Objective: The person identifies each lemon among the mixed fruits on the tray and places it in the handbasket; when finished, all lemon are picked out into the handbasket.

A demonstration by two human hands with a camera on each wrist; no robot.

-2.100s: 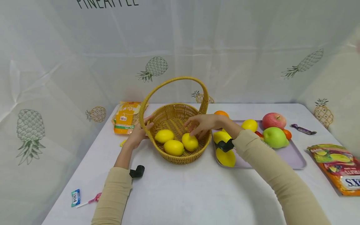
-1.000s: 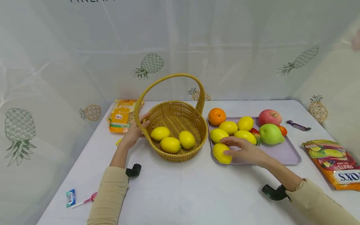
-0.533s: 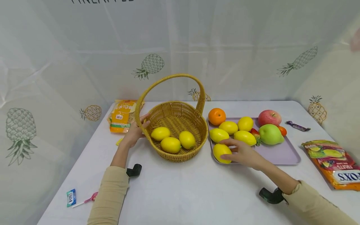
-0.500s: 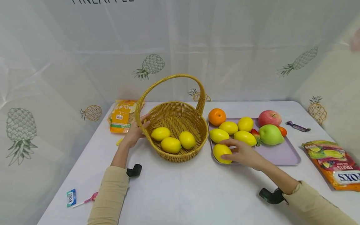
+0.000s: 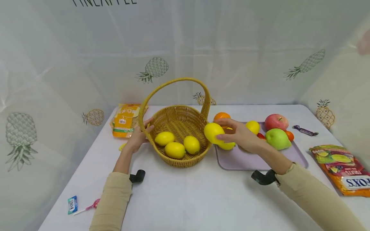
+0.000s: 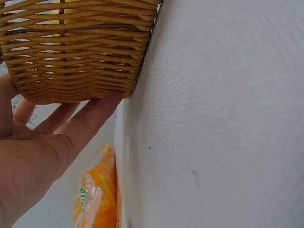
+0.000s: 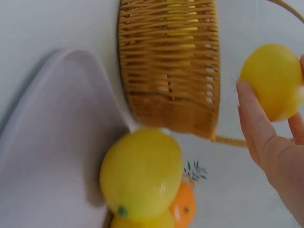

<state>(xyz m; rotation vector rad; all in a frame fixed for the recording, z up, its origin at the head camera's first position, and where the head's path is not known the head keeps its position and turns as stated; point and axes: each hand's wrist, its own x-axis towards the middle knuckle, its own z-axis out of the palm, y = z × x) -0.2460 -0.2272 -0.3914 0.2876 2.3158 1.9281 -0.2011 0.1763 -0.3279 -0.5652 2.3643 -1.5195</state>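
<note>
My right hand [image 5: 244,136] pinches a lemon [image 5: 213,132] between thumb and fingers, raised by the right rim of the wicker basket [image 5: 181,164]. The right wrist view shows this lemon [image 7: 271,80] clear of the tray, higher than the basket wall. Three more lemons [image 5: 175,150] lie inside the basket at the front. My left hand [image 5: 137,138] rests against the basket's left side near the handle foot. In the left wrist view, its straight fingers [image 6: 88,123] touch the woven wall [image 6: 80,61].
A lilac tray [image 5: 242,162] at right holds lemons, a strawberry, a green pear [image 5: 277,138] and a red apple [image 5: 276,122]. An orange [image 5: 222,115] sits behind. Snack bags [image 5: 342,170] lie far right and back left [image 5: 124,122]. A lollipop [image 5: 88,207] lies front left.
My right hand left the basket, took the lemon from the tray's front left corner and lifted it leftward to the basket rim. My left hand stays on the basket.
</note>
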